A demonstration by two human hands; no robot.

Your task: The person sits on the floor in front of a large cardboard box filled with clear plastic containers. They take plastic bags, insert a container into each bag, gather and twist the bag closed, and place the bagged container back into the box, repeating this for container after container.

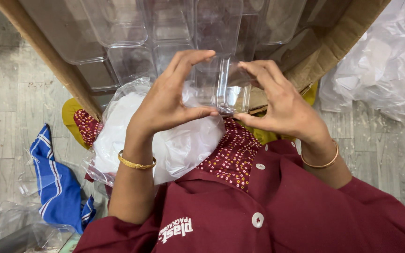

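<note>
While the person sits over a lap full of packing material, a blue cloth with white stripes [55,182] lies crumpled on the grey floor [5,93] at the far left, with scraps of clear film beside it. Next to it, resting on the lap, is a plastic bag of white material [165,140], puffed up and partly hidden behind the left forearm, which wears a gold bangle [137,164] at the wrist.

Above the bag, the left hand [169,100] curls in a pinch, its thumb below and fingers arched over the top, closed on the left side of a small clear plastic container [223,89]. That container sits between the two hands, held up in the air just in front of a cardboard box [333,44] that is packed with stacked clear plastic tubs [118,28]. Its walls are see-through, so its exact outline is hard to make out against the tubs behind.

On the other side, the right hand [284,105] mirrors the left, thumb under and fingers over, clamped on the right side of the same container. A thinner bangle [322,161] circles that wrist, and the maroon sleeve and buttoned shirt [277,206] fill the near foreground. Farther right, crumpled clear plastic bags [385,65] are heaped on the floor beside the box.
</note>
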